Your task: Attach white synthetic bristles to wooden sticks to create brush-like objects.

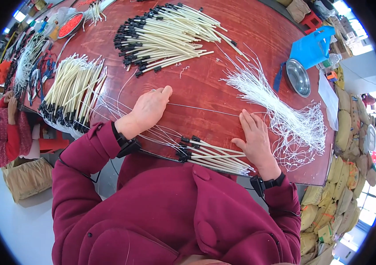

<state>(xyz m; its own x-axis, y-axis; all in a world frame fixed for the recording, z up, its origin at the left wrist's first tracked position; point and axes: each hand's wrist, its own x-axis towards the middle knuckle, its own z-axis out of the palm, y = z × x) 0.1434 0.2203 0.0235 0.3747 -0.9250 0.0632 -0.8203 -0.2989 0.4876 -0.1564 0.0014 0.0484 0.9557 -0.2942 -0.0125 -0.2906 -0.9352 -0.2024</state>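
A thin white string (203,107) stretches almost straight across the red table between my two hands. My left hand (149,110) is closed, its thumb and fingers pressed together at the string's left end. Flat on the table lies my right hand (256,138), fingers stretched out, its fingertips touching the string's right end. Close to my body, between the hands, is a small bundle of cream sticks (216,155) with black end pieces. Several loose strings run from below my left wrist toward these sticks. A large tangle of white strings (283,115) spreads just beyond my right hand.
A big pile of cream sticks (166,37) lies at the far side, another stack (73,86) at the left. A metal bowl (298,77) and blue container (312,47) stand far right. A red-filled dish (70,25) sits far left. A co-worker (6,128) is at left; sacks (342,176) line the right.
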